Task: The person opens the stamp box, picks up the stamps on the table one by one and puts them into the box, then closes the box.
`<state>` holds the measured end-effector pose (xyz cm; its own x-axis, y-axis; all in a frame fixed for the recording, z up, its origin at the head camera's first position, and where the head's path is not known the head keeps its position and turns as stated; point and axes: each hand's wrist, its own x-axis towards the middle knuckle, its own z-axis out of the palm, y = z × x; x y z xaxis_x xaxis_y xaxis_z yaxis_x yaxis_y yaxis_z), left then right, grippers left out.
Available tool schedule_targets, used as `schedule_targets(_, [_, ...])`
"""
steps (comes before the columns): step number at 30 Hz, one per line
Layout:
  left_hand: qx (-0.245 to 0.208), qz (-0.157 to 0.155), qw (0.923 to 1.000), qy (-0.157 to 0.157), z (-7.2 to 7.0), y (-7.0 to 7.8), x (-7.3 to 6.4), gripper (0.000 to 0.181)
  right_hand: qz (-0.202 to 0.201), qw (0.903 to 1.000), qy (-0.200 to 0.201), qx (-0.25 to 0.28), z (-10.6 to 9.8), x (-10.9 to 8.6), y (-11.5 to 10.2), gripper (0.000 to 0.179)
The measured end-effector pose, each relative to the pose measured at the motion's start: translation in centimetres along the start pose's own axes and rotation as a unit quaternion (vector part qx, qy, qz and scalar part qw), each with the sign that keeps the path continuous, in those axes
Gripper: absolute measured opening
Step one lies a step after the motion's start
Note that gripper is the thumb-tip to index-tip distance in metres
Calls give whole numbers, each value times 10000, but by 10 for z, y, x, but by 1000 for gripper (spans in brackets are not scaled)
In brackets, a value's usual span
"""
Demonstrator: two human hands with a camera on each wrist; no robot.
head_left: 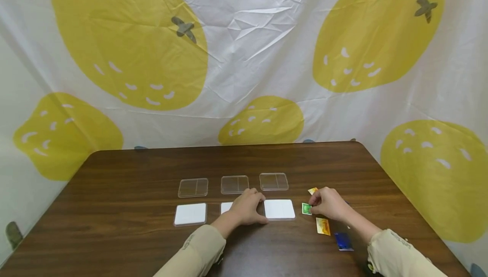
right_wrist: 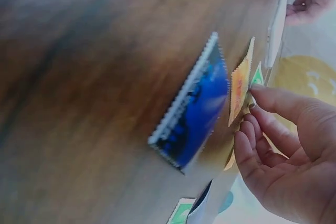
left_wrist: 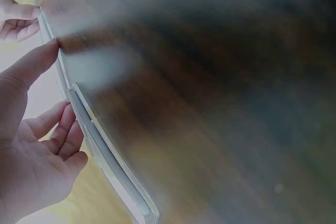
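Observation:
My right hand (head_left: 328, 203) pinches a small green stamp (head_left: 306, 209) by its right edge, low over the table right of the cases. My left hand (head_left: 247, 207) holds the left end of the right-hand clear plastic case (head_left: 279, 218), thumb at the near side and fingers at the far side. A white card (head_left: 280, 208) lies in that case. The left forearm and hand partly cover the middle case (head_left: 225, 207). Near the right hand lie an orange stamp (head_left: 323, 226), another orange stamp (head_left: 313, 190) and a blue stamp (right_wrist: 197, 111) with a perforated edge.
A third case with a white card (head_left: 190, 214) sits at the left. Behind the cases stand three clear plastic pieces (head_left: 193, 187) in a row on the brown wooden table (head_left: 126, 234). A lemon-print curtain (head_left: 259, 56) hangs behind the table. Another green stamp (right_wrist: 181, 211) shows in the right wrist view.

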<state>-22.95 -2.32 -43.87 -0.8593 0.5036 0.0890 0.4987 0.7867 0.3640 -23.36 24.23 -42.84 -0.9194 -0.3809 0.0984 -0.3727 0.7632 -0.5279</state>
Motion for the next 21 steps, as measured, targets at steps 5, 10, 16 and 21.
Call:
schedule_targets(5, [9,3,10000,28,1,0,0,53,222,9994,-48,246,0,2,-2,15])
schedule_targets(10, [27,-3,10000,-4,1,-1,0,53,312,9980,14,551,2,3,-1,15])
schedule_targets(16, [12,-6,10000,-44,1,0,0,53,422,9966,116,691,5,5,-1,11])
schedule_targets(21, [17,-19,10000,-54,0,0,0,53,515,9959,233,710,6,6,1,7])
